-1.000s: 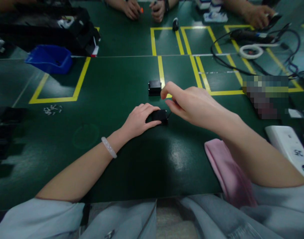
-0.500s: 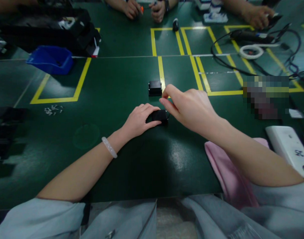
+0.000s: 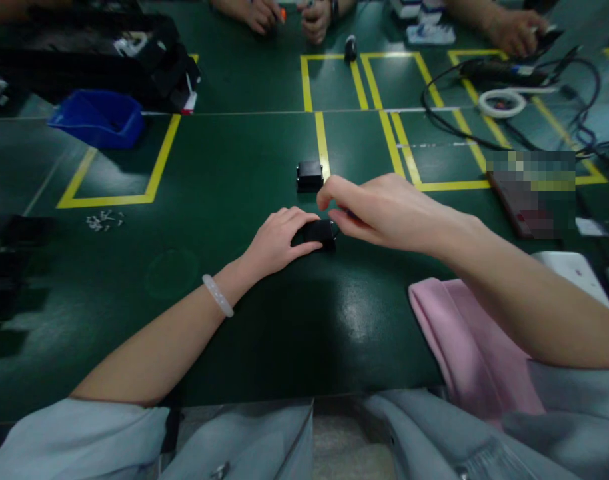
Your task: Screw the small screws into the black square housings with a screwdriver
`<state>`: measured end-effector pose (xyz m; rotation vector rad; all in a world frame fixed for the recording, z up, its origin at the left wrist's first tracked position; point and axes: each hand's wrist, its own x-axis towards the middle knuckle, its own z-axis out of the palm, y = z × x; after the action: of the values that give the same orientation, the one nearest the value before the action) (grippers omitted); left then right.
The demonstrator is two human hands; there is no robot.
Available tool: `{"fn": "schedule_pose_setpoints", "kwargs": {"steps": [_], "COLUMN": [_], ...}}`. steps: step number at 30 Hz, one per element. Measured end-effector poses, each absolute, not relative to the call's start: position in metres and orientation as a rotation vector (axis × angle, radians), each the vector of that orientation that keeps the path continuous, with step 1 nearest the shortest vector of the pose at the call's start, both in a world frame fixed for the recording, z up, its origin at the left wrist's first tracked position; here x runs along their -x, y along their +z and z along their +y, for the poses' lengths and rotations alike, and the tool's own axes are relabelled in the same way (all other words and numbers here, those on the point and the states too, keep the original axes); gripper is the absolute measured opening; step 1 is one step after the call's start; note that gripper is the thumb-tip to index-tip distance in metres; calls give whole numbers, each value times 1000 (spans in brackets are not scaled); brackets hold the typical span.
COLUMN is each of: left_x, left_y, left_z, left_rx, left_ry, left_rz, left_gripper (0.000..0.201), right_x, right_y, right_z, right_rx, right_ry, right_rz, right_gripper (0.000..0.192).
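Observation:
My left hand grips a small black box against the green table, fingers over the far side and thumb along the near side. At the box's right end is my right hand, its fingers curled together in a pinch. A bit of something dark shows between those fingers, too small to make out. Just beyond, a second black box with small tabs at its sides stands on the table, touched by neither hand.
Loose screws lie to the left, near a blue bin. A pink cloth and a white device sit under and beside my right forearm. Cables lie at the far right. Co-workers' hands are across the table.
My right hand has turned at the wrist and shifted slightly right and down, its forearm now covering more of the white device. My left hand and both boxes stay practically where they were.

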<state>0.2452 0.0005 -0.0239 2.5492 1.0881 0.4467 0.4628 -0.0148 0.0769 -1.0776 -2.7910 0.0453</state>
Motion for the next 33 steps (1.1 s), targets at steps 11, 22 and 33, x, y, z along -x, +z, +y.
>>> {"fn": "schedule_pose_setpoints", "kwargs": {"steps": [11,22,33], "left_x": [-245,-245,-245], "left_y": [-22,-22,-24], "left_z": [0,1,1], "left_rx": [-2542,-2554,-2550], "left_ry": [439,446,452], "left_rz": [1091,1088,1082], "left_gripper": [44,43,43], "right_x": [-442,-463,-442], "right_y": [70,74,72], "right_z": [-28,-16,-29], "right_rx": [1492,1167,1508], "right_ry": [-170,-30,-17], "right_rz": [-2518,-2712,-2507], "right_gripper": [30,27,29]}}
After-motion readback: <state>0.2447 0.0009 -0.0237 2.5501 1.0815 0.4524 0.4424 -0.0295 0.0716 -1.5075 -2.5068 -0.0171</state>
